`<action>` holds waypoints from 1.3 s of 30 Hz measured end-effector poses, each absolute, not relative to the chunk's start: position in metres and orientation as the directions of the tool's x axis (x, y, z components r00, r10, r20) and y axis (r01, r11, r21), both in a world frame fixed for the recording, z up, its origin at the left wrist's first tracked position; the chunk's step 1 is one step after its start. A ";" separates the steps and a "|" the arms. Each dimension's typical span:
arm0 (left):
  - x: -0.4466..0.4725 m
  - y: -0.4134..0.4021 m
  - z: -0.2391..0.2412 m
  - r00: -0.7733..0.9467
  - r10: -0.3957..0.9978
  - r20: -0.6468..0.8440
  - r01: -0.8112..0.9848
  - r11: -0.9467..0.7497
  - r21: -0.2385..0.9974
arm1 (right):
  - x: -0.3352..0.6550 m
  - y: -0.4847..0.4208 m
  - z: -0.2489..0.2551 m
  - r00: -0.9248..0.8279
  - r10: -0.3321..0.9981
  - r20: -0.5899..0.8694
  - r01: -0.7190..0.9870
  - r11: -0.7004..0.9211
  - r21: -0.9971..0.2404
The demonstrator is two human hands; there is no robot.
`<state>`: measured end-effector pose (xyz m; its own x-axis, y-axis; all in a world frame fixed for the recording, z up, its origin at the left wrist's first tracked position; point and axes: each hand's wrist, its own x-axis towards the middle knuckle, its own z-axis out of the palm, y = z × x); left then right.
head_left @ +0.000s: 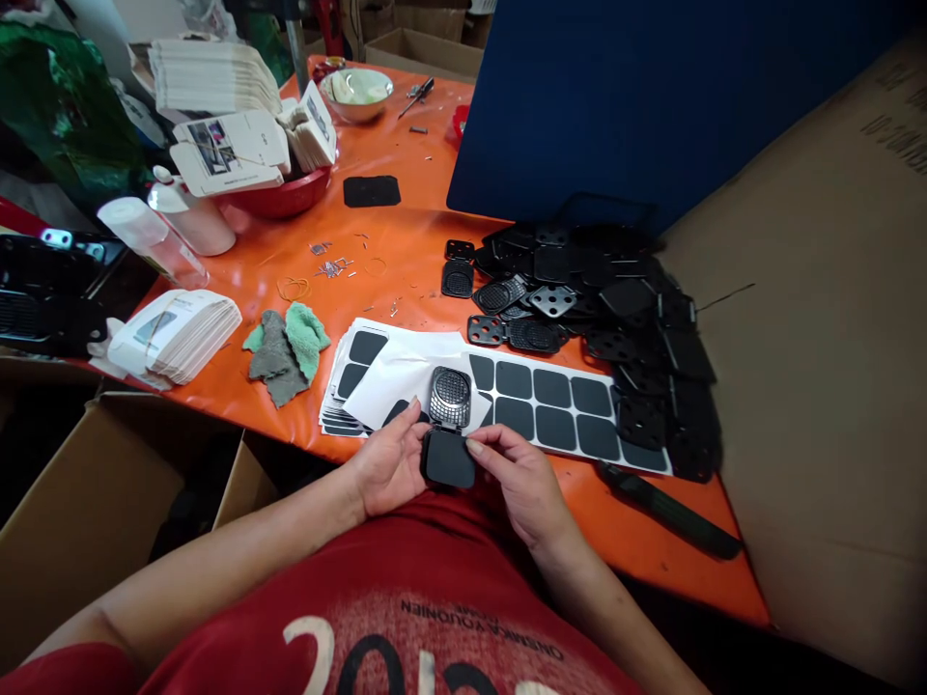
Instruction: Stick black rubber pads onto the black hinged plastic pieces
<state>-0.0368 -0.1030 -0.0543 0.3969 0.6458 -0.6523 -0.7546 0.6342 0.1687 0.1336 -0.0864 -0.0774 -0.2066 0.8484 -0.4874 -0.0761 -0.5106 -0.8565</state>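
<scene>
A hinged black plastic piece (450,396) lies unfolded in front of me, its upper half a ribbed mesh and its lower half covered by a smooth dark square pad (449,459). My left hand (391,465) grips the piece from the left, with the thumb extended and the other fingers partly hidden below it. On the opposite side, my right hand (522,478) pinches the pad's upper right edge between thumb and fingertips. Behind the piece are sheets of dark square stickers (554,388) and a loose sheet of white paper (406,357).
Many similar black plastic pieces (557,299) are heaped at the right, beside a cardboard box (811,338). A dark-handled cutter (673,512) lies near the front edge. Rags (286,352), folded cartons (174,333) and small metal pins (334,268) occupy the left side.
</scene>
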 end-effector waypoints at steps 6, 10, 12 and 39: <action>-0.036 -0.101 -0.053 0.399 0.661 -0.636 -0.762 0.624 0.171 | 0.134 -0.085 -0.079 -0.206 0.847 -0.491 -0.058 -0.511 -0.858; -0.035 -0.102 -0.054 0.396 0.663 -0.635 -0.757 0.628 0.183 | 0.134 -0.085 -0.081 -0.204 0.841 -0.501 -0.061 -0.521 -0.851; -0.035 -0.103 -0.054 0.392 0.658 -0.643 -0.752 0.632 0.187 | 0.134 -0.085 -0.082 -0.201 0.839 -0.505 -0.059 -0.525 -0.849; -0.037 -0.107 -0.062 0.409 0.687 -0.600 -0.747 0.630 0.212 | 0.133 -0.087 -0.086 -0.168 0.893 -0.417 0.091 -0.407 -0.909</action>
